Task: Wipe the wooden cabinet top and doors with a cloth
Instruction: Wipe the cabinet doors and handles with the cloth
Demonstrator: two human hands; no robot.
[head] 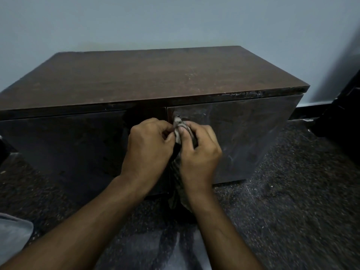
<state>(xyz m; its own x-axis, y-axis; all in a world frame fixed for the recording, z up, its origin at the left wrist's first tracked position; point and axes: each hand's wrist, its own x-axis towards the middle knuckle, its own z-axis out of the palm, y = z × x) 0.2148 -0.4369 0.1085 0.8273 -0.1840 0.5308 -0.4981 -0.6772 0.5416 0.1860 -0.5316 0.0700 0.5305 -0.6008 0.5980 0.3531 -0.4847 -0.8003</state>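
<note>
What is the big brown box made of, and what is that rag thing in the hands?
The cabinet looks like wood or wood-look board: its brown top shows faint grain, scuffs and a chipped front edge. The doors look darker and smoother, with pale dusty smears. The cloth looks like soft woven fabric, grey and patterned; it crumples and hangs limp between the left hand and right hand.

Both forearms are extended forward from the lower edge of the view, bare to the wrist, and are brought together at the centre. The left hand (148, 147) is shown back uppermost, its fingers curled inward and its thumb and fingertips pinched on the cloth (178, 131). The right hand (198, 151) is set just beside it, knuckles touching or nearly touching, with the fingers curled round the same cloth and the thumb laid along its upper fold. Both wrists are held nearly straight, the palms being turned toward each other.
</note>
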